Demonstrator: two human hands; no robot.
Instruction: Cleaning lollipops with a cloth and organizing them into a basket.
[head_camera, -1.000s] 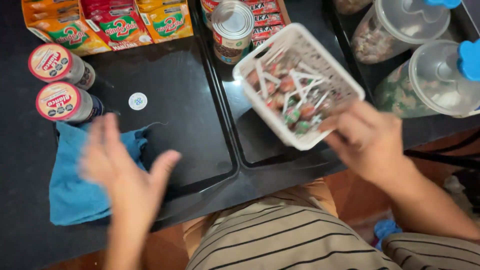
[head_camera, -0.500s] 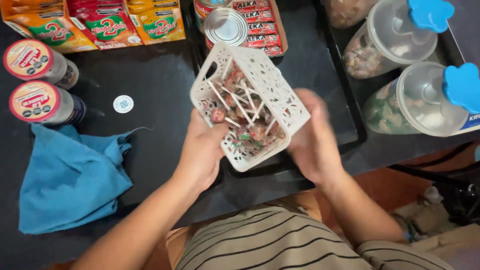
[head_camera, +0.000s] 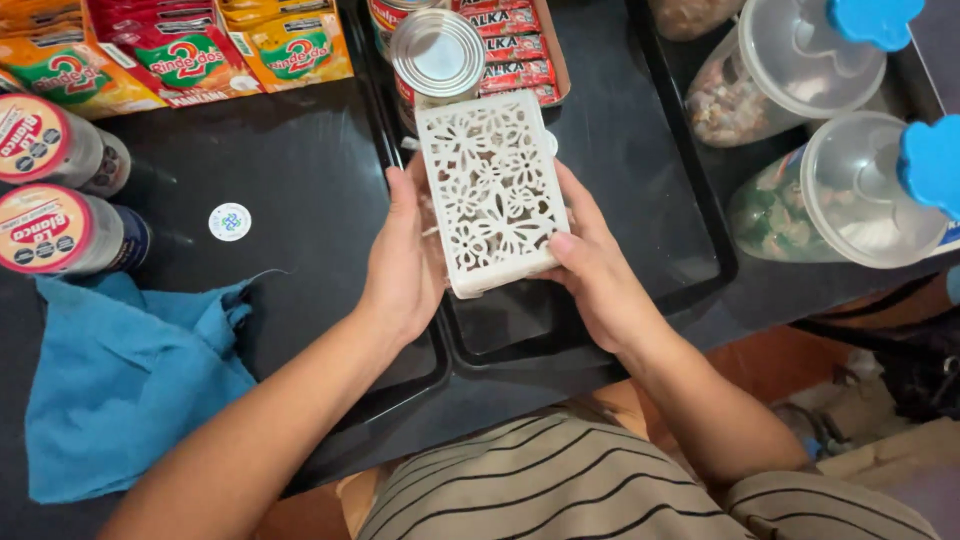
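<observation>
Black trays (head_camera: 690, 200) cover the dark counter before you, with a blue cloth (head_camera: 120, 380) lying at the left and two lidded clear jars (head_camera: 840, 190) at the right. Both your forearms reach forward from below. Your left hand (head_camera: 405, 265) and right hand (head_camera: 590, 270) clasp the white openwork basket (head_camera: 490, 190) by its two sides, its patterned bottom turned up, just in front of a tin can (head_camera: 437, 52).

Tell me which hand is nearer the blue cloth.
Left. The left hand grips the white basket just right of the blue cloth; the right hand holds the basket's far side, farther from the cloth.
</observation>
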